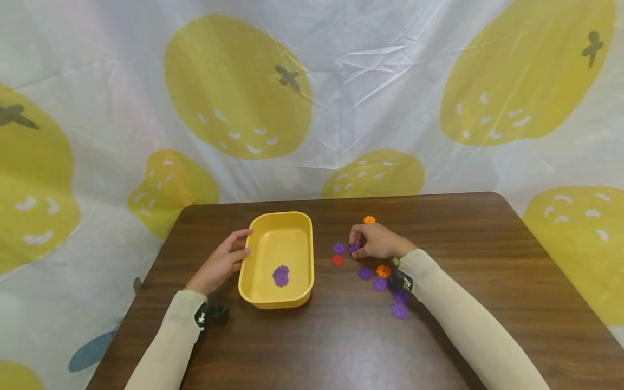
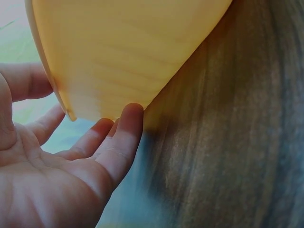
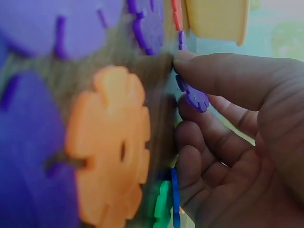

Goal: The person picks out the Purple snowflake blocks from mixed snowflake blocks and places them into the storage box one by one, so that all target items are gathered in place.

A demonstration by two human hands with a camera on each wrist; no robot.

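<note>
A yellow plastic tub point(image 1: 279, 218) stands on the table, two overlapping purple flower-shaped discs point(image 1: 280, 276) on its floor. My left hand point(image 1: 225, 262) touches the tub's left side, fingers loosely extended; the left wrist view has its fingertips against the outer wall and rim. To the tub's right, my right hand point(image 1: 377, 241) pinches a purple notched flower disc point(image 3: 194, 95) between thumb and fingers, low over the table. Close by lie another purple disc point(image 1: 338, 248), a red disc point(image 1: 337, 260) and an orange disc point(image 1: 369, 219).
Nearer my right wrist, a second orange disc point(image 1: 383, 271) lies among several purple discs point(image 1: 380, 284). Green point(image 3: 163, 204) and blue point(image 3: 175, 197) discs show beyond them in the right wrist view. The brown wooden table point(image 1: 341, 346) meets a lemon-patterned curtain point(image 1: 336, 108) at its back.
</note>
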